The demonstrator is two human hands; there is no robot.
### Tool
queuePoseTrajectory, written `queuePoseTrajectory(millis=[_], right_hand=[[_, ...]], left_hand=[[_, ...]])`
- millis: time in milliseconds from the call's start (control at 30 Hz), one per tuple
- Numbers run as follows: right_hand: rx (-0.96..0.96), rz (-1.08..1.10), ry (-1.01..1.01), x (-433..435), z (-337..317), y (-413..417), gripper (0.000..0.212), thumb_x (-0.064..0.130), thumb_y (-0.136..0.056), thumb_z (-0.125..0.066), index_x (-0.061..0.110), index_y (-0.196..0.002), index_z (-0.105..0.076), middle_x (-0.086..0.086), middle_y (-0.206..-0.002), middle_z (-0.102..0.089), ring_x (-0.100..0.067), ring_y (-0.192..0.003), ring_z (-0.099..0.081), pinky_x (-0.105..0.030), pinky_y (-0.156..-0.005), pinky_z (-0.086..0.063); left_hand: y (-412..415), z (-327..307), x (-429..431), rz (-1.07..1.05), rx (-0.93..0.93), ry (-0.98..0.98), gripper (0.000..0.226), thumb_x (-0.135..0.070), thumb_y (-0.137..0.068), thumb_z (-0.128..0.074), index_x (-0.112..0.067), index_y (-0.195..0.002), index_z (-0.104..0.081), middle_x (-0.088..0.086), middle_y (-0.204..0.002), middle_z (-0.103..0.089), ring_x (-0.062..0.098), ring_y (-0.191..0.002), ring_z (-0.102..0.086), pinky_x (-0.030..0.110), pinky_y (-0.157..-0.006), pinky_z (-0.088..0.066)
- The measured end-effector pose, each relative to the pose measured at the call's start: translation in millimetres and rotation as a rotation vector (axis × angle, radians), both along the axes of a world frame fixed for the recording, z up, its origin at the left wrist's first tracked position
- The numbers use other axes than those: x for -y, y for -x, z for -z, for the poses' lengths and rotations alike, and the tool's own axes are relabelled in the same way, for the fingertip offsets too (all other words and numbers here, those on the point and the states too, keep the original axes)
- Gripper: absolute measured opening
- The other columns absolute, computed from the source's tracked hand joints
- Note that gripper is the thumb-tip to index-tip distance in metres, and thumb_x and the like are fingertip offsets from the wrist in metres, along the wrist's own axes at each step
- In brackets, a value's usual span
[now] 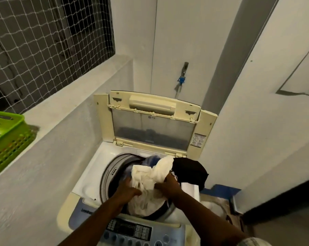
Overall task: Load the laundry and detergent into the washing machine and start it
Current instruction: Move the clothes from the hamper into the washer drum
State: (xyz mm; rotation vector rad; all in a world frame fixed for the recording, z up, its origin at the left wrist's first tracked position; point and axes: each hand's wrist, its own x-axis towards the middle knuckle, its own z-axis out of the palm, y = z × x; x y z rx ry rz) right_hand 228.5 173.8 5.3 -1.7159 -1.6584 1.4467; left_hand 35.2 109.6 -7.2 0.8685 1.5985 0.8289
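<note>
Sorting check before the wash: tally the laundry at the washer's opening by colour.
white cloth: 1 bundle (it may be more than one piece)
black garment: 1
blue cloth: 1, mostly hidden in the drum
Total: 3

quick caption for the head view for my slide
Left hand and right hand grip white laundry over the open washer, black garment alongside; green basket on the ledge.
</note>
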Motion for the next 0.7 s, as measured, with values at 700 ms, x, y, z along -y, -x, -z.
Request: queuePoseTrajectory(millis=[700], right_hand=[[-0.036,0.198,-0.096,-66,44,-206,0.054,-0.006,-0.095,-0.065,0.021,-0.139,-0.051,0.008,-0.122,-0.063,-0.018,-0.112,-0.065,-0.03,-0.098,-0.055]], left_hand=[[-191,25,-133,0.357,-0.344,-0.214,0.088,-0.026,-0.077,-0.082,-0.016,-0.154,-0.04,0.007,-0.156,-0.048,0.024,-0.143,-0.046,0.031,-0.119,-0.034]])
